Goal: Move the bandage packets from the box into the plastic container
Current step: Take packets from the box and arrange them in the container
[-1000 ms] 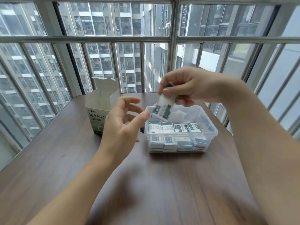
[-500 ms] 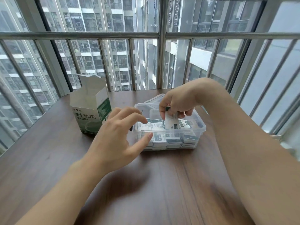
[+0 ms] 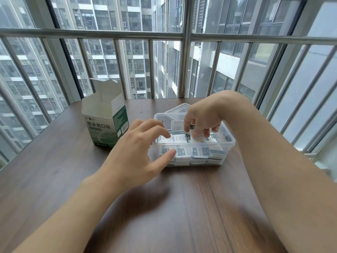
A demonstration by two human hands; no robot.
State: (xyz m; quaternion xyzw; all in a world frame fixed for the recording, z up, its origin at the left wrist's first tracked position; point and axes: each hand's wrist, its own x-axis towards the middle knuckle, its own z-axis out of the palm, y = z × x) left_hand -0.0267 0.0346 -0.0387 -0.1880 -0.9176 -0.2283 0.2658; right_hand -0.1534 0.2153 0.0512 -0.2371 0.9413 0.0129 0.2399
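Down inside the clear plastic container (image 3: 230,143), the right hand (image 3: 202,116) has its fingertips curled onto a white-and-green bandage packet (image 3: 197,138), pinching it down among the others on top of the pile. The left hand (image 3: 140,152) is spread and holds nothing – its thumb lies against the container's near wall, its fingers reaching over the rim, as if to steady it. Stacked bandage packets (image 3: 182,154) fill the container in rows, nearly to the brim, so I'd say most of the job is done. Just to the left on the dark wooden worktop (image 3: 182,207) stands the green-and-white cardboard box (image 3: 104,125), flaps open – whether any packets remain inside, I can't tell. A clear lid (image 3: 177,108) lies behind the container.
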